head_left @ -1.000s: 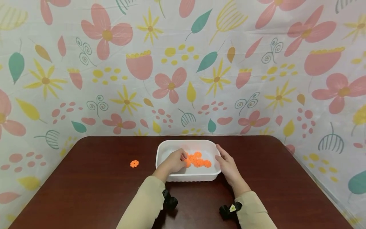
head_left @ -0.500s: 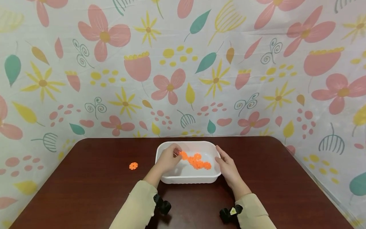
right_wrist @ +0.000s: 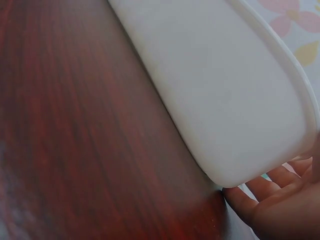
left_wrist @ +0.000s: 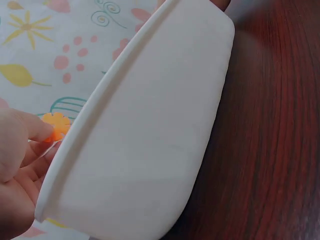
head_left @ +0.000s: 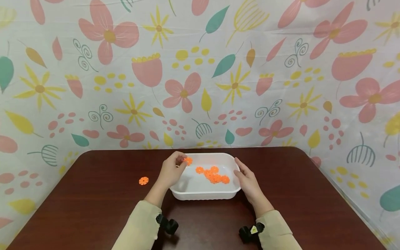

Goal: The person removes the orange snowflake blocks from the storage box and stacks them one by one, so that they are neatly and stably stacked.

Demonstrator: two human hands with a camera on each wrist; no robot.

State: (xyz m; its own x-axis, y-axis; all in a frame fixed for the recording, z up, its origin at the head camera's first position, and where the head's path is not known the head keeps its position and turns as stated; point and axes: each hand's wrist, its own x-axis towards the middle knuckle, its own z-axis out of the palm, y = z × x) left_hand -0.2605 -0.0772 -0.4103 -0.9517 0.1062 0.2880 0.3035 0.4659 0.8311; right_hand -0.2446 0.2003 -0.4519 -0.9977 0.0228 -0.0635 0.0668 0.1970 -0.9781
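Observation:
Between thumb and fingers, my left hand pinches an orange flower-shaped plastic disc over the left rim of a white plastic tub. In the left wrist view the same disc shows just beyond the tub's rim, its notched edge sticking out from the fingertips. My right hand grips the tub's right end, thumb at the rim and fingers along the outer wall. In the right wrist view those fingers lie against the tub's end. Several more orange discs lie bunched inside the tub, right of its middle.
One orange disc lies alone on the dark red-brown table, left of the tub. A flower-patterned cloth hangs behind the table's far edge. Each wrist carries a small black camera.
My left hand has drawn a disc out of the bunch and moved it left and away, up to the tub's left rim. The right hand keeps its hold on the tub.

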